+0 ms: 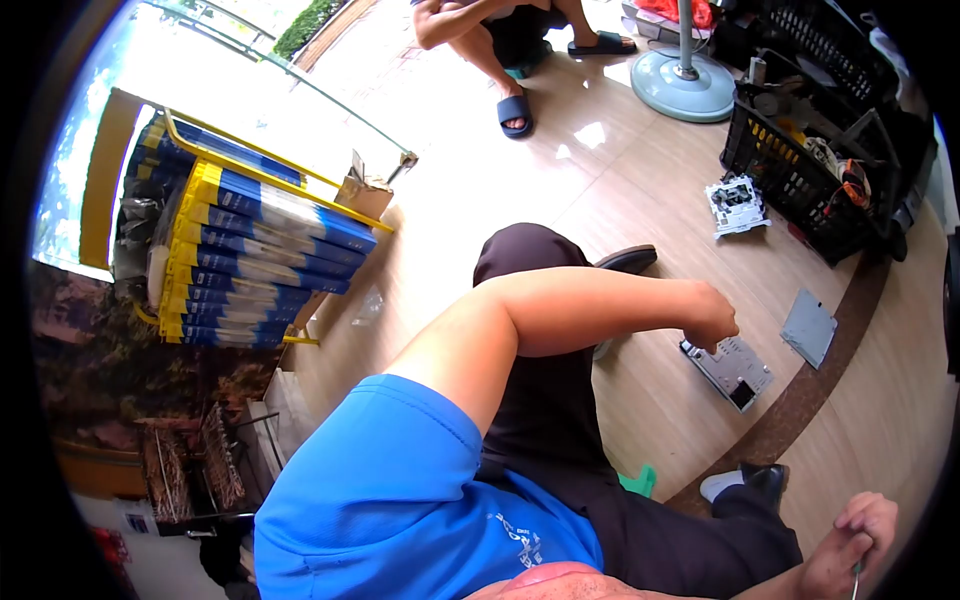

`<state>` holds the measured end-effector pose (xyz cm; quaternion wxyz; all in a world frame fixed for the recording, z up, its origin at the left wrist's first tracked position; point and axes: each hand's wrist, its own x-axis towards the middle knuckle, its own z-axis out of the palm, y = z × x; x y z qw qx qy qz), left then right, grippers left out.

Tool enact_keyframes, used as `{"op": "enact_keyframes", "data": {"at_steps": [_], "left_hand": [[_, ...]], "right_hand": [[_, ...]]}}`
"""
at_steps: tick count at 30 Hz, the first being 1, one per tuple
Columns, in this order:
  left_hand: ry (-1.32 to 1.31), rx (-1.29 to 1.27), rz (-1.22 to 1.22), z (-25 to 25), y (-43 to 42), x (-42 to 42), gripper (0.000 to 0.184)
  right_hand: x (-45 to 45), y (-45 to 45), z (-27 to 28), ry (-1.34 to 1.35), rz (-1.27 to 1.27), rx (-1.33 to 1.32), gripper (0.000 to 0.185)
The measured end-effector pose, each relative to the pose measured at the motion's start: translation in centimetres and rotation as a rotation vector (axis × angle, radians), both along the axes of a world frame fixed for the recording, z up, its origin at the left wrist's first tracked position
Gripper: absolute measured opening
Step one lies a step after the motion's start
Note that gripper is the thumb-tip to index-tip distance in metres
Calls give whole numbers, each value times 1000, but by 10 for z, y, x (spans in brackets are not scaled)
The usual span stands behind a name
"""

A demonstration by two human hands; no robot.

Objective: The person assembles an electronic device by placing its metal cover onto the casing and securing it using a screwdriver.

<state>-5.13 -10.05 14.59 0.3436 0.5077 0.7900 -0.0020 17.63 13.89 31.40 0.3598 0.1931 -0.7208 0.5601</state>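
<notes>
My left hand (708, 318) reaches out over the floor with its fingers curled down at a flat metal disc-drive unit (735, 375). The hand hides the unit's near corner, and what the fingertips hold, if anything, cannot be made out. Low at the right edge, my right hand (862, 535) is closed around a thin tool with a slim metal shaft (856, 580), which looks like a screwdriver; its handle is hidden in the fist. A flat grey metal cover (810, 328) lies beside the drive unit. Farther off is a white drive frame (737, 207) with dark parts in it.
Black crates (800, 165) full of parts and cables stand at the upper right, near a round fan base (683, 85). Another person (490, 45) in blue slippers sits at the top. A yellow rack (260, 250) of blue boxes stands left. A green stool edge (640, 482) shows by my legs.
</notes>
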Motion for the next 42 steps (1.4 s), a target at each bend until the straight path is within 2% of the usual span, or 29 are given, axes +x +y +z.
{"op": "enact_keyframes", "data": {"at_steps": [2,5,7,9,10,12,14,16,17,20,25,27,28,29,31,33,35,39,42], "left_hand": [[1,-1,-2,0,0,1,47],[2,-6,1,0,2,1,48],[-3,-6,1,1,1,2,47],[-31,6,20,6,-1,3,46],[-25,-9,-5,4,-2,-3,46],[-42,-12,12,8,-1,-5,51],[-25,18,-36,4,3,0,58],[45,-38,62,35,-13,-14,63],[35,21,52,40,3,-2,63],[74,103,100,54,2,-5,64],[180,446,156,91,2,-23,57],[142,492,218,133,-3,-19,53],[17,557,227,142,-7,-30,50],[116,537,247,151,-7,-25,50],[212,639,179,142,-6,-32,53],[98,575,244,140,5,-32,55],[118,518,163,131,12,-36,55],[113,431,128,134,21,-42,53],[150,507,41,128,27,-48,46]], "right_hand": [[8,6,-8,-219,-52,-136,30],[7,13,-13,-262,-47,-67,33],[0,2,-9,-270,-64,-84,32],[-5,-16,1,-230,-295,-141,13],[-1,5,-10,-220,-145,-29,18],[-2,2,-14,-271,-246,-42,18],[2,1,-4,-338,-239,-20,15],[-22,-4,-14,-283,-181,-61,15],[-12,1,-9,-316,-285,-17,17],[-22,-2,-10,-366,-289,-33,18],[-44,1,-17,-432,-314,-83,21],[-55,5,-25,-467,-277,-131,24],[-59,7,-30,-479,-283,-122,24],[-65,9,-38,-511,-272,-140,26],[-74,11,-50,-552,-263,-144,27],[-84,12,-66,-634,-289,-161,30],[-90,12,-79,-704,-273,-154,30],[-103,0,-103,-892,-397,8,26],[-110,-11,-117,-973,-378,21,21]]}}
